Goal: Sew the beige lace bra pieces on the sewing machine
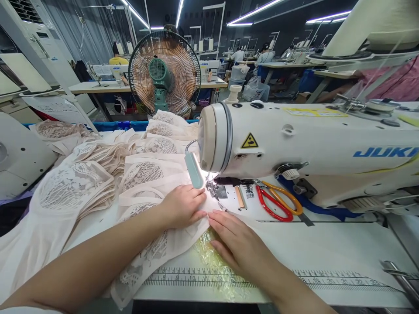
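Observation:
A white sewing machine (pixel 262 135) reaches in from the right, its lit needle area just ahead of both hands. My left hand (pixel 183 207) lies palm down on a cream lace bra (pixel 183 240), fingers extended beside the presser foot (pixel 211 187). Close to it, my right hand (pixel 234 237) rests with stretched fingers, the tips touching the fabric edge near the foot. Neither hand is clenched. The bra's lace cup hangs down toward the table's front edge, partly covered by my left forearm. More joined bra pieces (pixel 144 174) spread behind my left hand.
Red-handled scissors (pixel 275 205) and yellow-handled ones (pixel 288 196) lie under the machine arm. A stack of lace cups (pixel 72 187) sits at left. A printed ruler (pixel 183 277) runs along the front edge. Behind stand a large fan (pixel 165 74) and several people at other machines.

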